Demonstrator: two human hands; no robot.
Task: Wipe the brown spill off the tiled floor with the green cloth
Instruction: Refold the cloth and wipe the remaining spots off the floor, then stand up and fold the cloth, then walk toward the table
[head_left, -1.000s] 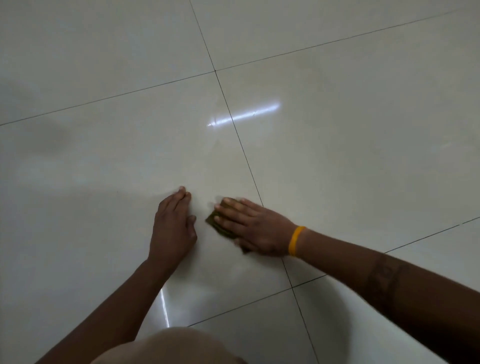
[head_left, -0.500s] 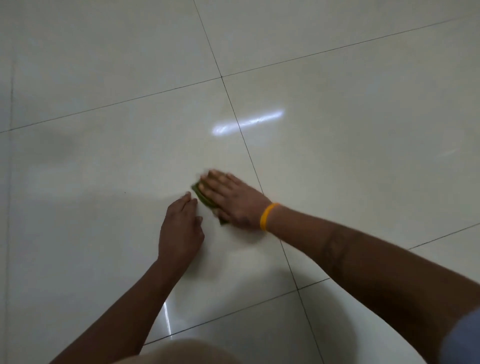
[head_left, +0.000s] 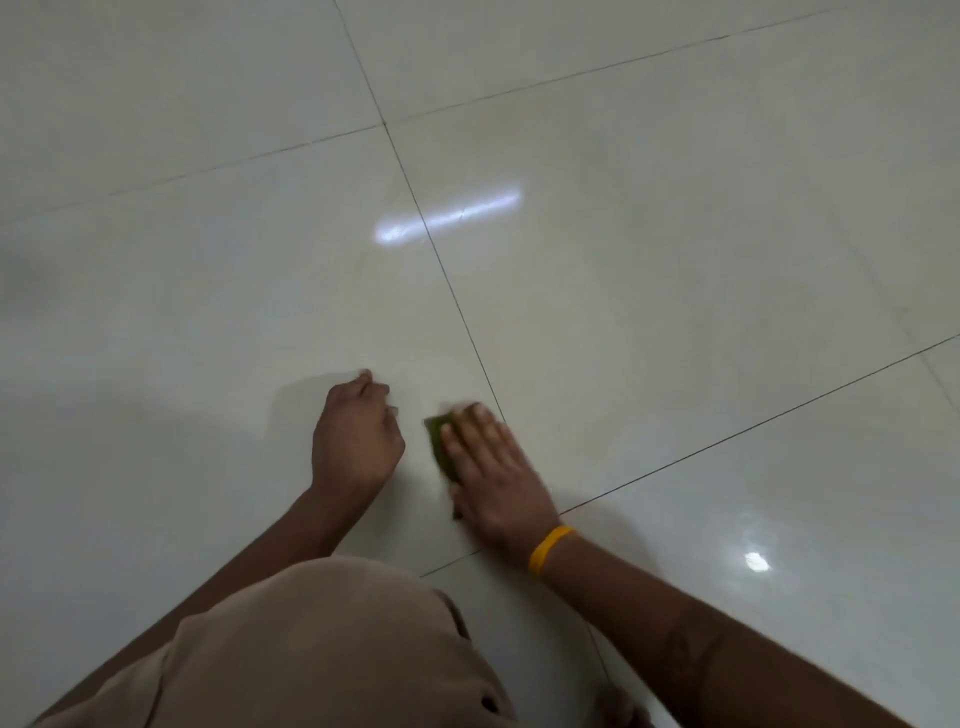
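Note:
My right hand (head_left: 493, 478), with a yellow band on the wrist, lies flat on the green cloth (head_left: 440, 447) and presses it onto the pale tiled floor (head_left: 675, 312). Only the cloth's left edge shows from under the fingers. Just left of it, my left hand (head_left: 358, 436) rests on the floor with its fingers curled and nothing in it. I see no brown spill on the tiles around the cloth; anything under the cloth is hidden.
Glossy tiles with thin dark grout lines (head_left: 457, 306) run in every direction. A light reflection (head_left: 447, 213) streaks the floor beyond the hands. My knee in beige cloth (head_left: 322, 644) fills the lower left.
My right hand has drawn the cloth back toward me and turned so its fingers point away. The left hand's fingers have curled. The view has tilted down, showing more of my knee.

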